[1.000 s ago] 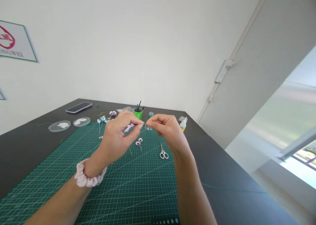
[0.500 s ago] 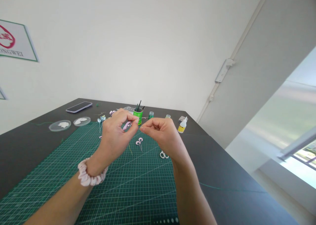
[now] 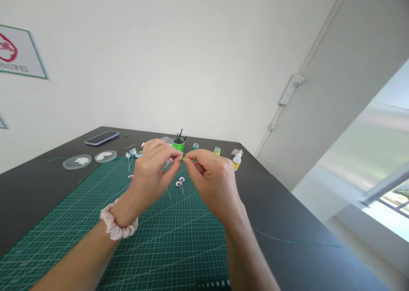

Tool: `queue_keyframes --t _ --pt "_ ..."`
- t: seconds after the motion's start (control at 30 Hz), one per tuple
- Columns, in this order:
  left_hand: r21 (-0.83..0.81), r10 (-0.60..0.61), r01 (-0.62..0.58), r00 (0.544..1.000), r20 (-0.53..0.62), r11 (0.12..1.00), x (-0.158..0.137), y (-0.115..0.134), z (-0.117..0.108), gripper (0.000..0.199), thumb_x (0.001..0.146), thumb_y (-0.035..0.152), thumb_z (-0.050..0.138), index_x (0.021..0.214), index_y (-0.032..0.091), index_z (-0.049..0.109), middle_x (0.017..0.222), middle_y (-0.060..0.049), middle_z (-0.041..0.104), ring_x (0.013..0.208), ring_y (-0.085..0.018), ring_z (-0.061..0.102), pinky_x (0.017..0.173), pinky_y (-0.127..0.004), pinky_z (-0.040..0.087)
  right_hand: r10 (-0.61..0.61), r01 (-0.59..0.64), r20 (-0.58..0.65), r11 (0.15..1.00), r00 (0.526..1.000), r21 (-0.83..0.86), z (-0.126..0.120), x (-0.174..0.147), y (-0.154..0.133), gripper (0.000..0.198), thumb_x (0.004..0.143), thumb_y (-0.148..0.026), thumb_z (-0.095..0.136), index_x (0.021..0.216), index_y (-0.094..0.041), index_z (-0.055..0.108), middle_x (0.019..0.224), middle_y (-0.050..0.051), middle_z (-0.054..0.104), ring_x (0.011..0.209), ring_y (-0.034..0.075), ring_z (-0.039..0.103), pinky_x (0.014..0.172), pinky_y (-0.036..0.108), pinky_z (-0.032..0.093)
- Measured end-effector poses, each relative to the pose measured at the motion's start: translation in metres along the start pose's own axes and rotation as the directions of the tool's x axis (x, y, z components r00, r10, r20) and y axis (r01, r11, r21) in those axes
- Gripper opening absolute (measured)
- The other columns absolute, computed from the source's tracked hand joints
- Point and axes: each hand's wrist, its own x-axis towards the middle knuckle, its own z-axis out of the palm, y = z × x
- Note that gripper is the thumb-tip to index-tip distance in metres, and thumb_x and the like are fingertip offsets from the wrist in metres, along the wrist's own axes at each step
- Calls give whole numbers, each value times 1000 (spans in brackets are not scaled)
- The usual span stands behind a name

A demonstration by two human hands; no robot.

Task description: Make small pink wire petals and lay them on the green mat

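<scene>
My left hand (image 3: 152, 166), with a pale scrunchie (image 3: 117, 225) on the wrist, is raised over the green cutting mat (image 3: 166, 240). Thumb and forefinger are pinched together on something too small to name. My right hand (image 3: 213, 178) makes a pinch of its own just beside it, fingertips almost touching the left ones; what it grips is also too fine to make out. Behind the left fingers, pink-purple pieces (image 3: 167, 163) show in part. Two small pink petal shapes on thin wires (image 3: 180, 183) lie on the mat below the hands.
Behind the hands stands a green can (image 3: 179, 145) with dark tools. Small jars (image 3: 217, 151) and a glue bottle (image 3: 237, 160) are at the right. Blue wired pieces (image 3: 130, 154), clear dishes with white pieces (image 3: 77, 162) and a phone (image 3: 102, 138) lie left.
My right hand has turned and its fingertips have moved up and closer to the left ones. The white scissors on the mat are now hidden behind it.
</scene>
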Motion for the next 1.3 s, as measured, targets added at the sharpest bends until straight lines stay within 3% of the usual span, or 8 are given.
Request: queue_keyframes --t 0.2,0.4,0.67,0.83,0.93,1.1,1.3 --pt "-5 91 -91 993 68 996 -1 -4 0 14 90 13 54 82 21 61 72 0 69 74 -17 60 78 -37 48 -6 4 -51 998 999 -55 -4 3 10 21 87 -15 52 71 -19 66 62 1 58 55 12 45 55 28 31" --pt "-94 108 -95 984 145 991 1 -4 -4 13 90 13 54 82 22 61 72 0 69 73 -17 60 78 -36 47 140 -135 -11 973 990 188 -5 6 22 16 84 -21 58 71 -19 66 53 -4 44 52 10 37 52 28 29" --pt "-298 -1 42 991 136 954 4 2 -7 16 87 12 56 79 22 64 69 1 68 71 -15 60 72 -31 48 283 -347 200 738 938 579 -6 14 28 13 74 -27 65 65 -18 63 51 -6 44 48 8 32 47 27 24" --pt "-341 -105 131 990 93 931 7 8 -9 13 85 10 58 78 20 64 70 2 66 69 -12 58 63 -25 46 251 -450 375 557 892 698 -1 19 35 15 70 -30 68 63 -18 62 52 -7 46 46 6 26 44 26 18" --pt "-338 -211 217 976 54 916 7 11 -8 13 83 10 58 75 19 62 69 4 63 66 -10 57 62 -23 45 224 -490 440 504 869 711 3 19 37 21 69 -36 72 63 -18 61 51 -7 45 44 6 25 42 25 16" --pt "-250 -306 295 952 -7 922 7 11 -5 15 82 10 58 70 18 61 65 4 62 59 -9 53 55 -22 42 179 -440 424 602 888 666 3 16 28 19 73 -31 68 62 -18 60 52 -7 45 47 7 33 44 24 24" --pt "-90 -188 182 980 -65 979 4 6 -3 14 82 11 58 70 18 59 66 2 63 63 -12 55 60 -26 43 212 -342 296 787 931 513 3 7 13 19 79 -25 60 62 -17 58 51 -6 44 48 7 33 45 24 24"
